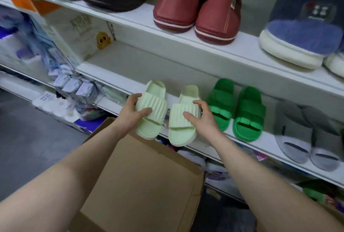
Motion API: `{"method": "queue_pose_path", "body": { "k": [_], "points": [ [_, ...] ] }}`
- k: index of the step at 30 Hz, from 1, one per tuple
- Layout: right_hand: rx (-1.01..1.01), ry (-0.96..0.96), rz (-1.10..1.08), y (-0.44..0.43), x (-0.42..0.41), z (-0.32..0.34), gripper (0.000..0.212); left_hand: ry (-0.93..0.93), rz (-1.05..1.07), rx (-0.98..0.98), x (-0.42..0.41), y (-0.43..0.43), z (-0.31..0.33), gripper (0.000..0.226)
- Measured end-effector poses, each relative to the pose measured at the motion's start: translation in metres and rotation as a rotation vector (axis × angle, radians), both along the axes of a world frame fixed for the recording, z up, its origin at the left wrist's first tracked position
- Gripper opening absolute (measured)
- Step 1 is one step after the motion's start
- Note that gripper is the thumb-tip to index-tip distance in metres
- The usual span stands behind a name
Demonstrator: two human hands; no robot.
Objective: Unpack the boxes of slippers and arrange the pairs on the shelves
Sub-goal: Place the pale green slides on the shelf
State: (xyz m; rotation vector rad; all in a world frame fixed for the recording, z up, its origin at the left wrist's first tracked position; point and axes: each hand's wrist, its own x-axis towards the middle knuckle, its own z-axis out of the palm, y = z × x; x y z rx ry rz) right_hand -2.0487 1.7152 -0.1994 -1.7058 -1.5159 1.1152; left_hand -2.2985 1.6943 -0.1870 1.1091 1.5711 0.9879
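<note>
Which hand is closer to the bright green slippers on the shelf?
Right. The right hand grips a pale green slipper just beside the bright green slippers. The left hand grips the other pale slipper, farther to their left.

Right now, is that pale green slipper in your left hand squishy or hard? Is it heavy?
Probably light: the left hand holds the pale green slipper with only thumb and fingers. Likely a bit squishy, since its thick sole looks like moulded foam. It shouldn't roll; the sole looks flat and wide.
</note>
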Motion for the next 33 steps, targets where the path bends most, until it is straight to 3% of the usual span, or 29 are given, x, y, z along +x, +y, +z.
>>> {"method": "queue_pose_path", "body": {
  "k": [5, 9, 13, 16, 22, 27, 33],
  "points": [
    [-0.004, -0.028, -0.032, 0.048, -0.013, -0.022, 0.057, 0.147, 0.007, 0.01, -0.002, 0.064, -0.022, 0.058],
    [0.183, -0.4, 0.103, 0.057, -0.014, -0.029, 0.055, 0.461, -0.002, 0.041, -0.004, 0.09, -0.035, 0.054],
    [0.366, -0.578, 0.418, 0.038, -0.011, -0.03, 0.059, 0.662, -0.095, 0.131, 0.01, 0.077, -0.04, 0.067],
    [0.404, -0.633, 0.49, 0.036, -0.011, -0.038, 0.06, 0.719, -0.191, 0.168, 0.015, 0.07, -0.047, 0.077],
    [0.365, -0.693, 0.417, 0.07, -0.017, -0.036, 0.059, 0.664, -0.208, 0.163, 0.021, 0.1, -0.046, 0.074],
    [0.288, -0.692, 0.418, 0.104, -0.015, -0.035, 0.058, 0.753, -0.22, 0.178, 0.023, 0.134, -0.052, 0.07],
    [0.344, -0.736, 0.424, 0.115, -0.018, -0.038, 0.059, 0.816, -0.242, 0.159, 0.025, 0.154, -0.053, 0.073]
  ]
}}
